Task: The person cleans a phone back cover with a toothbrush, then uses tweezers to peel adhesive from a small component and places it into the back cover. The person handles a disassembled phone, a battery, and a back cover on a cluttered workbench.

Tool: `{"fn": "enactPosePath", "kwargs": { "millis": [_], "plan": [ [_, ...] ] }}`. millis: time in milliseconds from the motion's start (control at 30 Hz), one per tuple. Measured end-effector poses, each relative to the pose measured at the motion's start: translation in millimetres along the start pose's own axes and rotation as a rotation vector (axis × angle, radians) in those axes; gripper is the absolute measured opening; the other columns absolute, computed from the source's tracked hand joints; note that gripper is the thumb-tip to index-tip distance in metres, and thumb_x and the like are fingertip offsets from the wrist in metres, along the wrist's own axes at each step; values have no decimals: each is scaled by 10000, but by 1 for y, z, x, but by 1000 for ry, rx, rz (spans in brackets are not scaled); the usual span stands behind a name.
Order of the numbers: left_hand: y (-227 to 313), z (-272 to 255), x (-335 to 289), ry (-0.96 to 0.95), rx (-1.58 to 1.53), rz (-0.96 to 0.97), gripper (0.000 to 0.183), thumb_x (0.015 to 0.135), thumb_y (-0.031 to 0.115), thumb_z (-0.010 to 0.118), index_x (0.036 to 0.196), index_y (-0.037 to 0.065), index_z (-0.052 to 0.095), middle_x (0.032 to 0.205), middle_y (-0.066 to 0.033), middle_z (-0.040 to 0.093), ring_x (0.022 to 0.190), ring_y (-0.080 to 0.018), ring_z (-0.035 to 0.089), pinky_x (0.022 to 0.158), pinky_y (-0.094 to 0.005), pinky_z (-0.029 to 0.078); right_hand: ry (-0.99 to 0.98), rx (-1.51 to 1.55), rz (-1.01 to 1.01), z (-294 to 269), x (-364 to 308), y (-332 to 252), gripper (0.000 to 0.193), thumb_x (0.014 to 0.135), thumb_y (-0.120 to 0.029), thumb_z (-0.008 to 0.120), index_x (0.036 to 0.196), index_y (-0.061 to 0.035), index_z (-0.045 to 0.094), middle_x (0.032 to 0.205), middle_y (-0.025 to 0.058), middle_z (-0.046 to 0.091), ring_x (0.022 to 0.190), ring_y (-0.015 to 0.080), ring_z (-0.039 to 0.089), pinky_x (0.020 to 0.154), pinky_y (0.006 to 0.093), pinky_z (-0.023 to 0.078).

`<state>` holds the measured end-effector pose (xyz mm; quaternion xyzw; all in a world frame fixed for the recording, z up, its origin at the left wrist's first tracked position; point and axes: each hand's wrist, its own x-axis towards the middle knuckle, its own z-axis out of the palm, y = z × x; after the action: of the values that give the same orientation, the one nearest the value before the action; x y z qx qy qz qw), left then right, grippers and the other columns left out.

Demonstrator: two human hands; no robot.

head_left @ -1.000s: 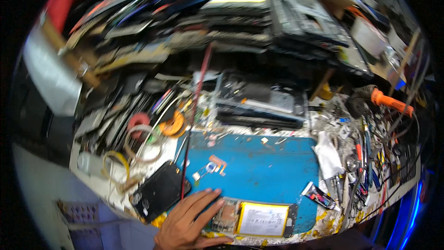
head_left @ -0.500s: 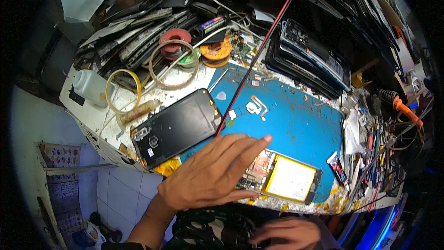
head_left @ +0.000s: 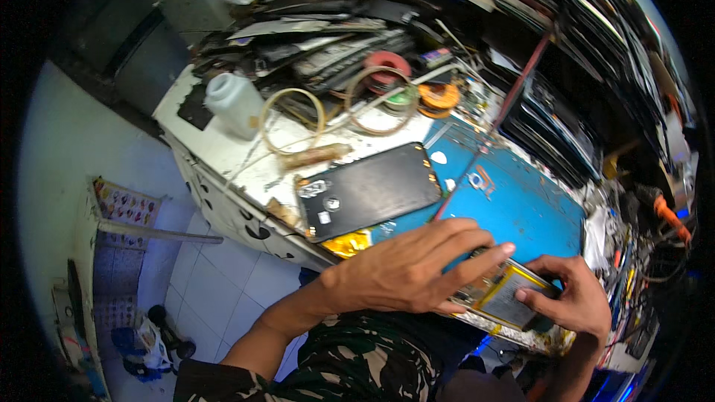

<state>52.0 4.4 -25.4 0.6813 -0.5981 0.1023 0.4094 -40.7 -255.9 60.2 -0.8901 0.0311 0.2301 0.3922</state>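
An opened phone (head_left: 514, 295) lies at the near edge of the blue mat (head_left: 521, 212), its battery framed in yellow and its circuit board bare. My left hand (head_left: 417, 272) spans the board end, fingers along the far side and thumb at the near side, covering part of it. At the battery end, my right hand (head_left: 577, 301) grips the phone with its thumb on top and fingers round the far edge. To the left lies a black phone back cover (head_left: 372, 192) with camera openings, touched by neither hand.
A white bottle (head_left: 234, 106), tape rings (head_left: 292, 120) and solder spools (head_left: 438, 98) stand at the far left. Stacked phone parts (head_left: 335, 56) line the back. A red-black cable (head_left: 514, 100) crosses the mat. Tools (head_left: 633, 253) crowd the right side.
My right hand has come up from below the table edge and taken hold of the phone's battery end. My left hand stays at the board end. The whole view has shifted and tilted.
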Motion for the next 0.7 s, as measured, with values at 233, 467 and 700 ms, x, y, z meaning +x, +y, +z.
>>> {"fn": "enactPosePath", "kwargs": {
  "millis": [233,467,700],
  "plan": [
    [-1,-10,12,99,-160,-38,1075,770,396,823,1542,-84,249,1500,-284,422,1327,-426,491,1107,-484,444,282,511,2,5,-19,8,313,814,-101,816,1040,62,672,897,87,737,815,140,676,784,286,531],
    [25,2,22,65,-236,-167,1070,811,505,770,1535,-107,273,1481,-298,424,1323,-433,485,1115,-486,416,906,831,-30,79,-19,16,654,838,-185,781,1364,49,472,1142,136,665,1035,188,657,868,292,516],
    [28,14,25,34,-96,-224,1037,791,310,806,1554,-92,230,1317,-259,492,1171,-375,524,1039,-457,436,967,1151,-31,134,-5,21,540,947,-19,638,1407,45,362,1291,197,561,1129,249,621,925,387,578]
  ]
}}
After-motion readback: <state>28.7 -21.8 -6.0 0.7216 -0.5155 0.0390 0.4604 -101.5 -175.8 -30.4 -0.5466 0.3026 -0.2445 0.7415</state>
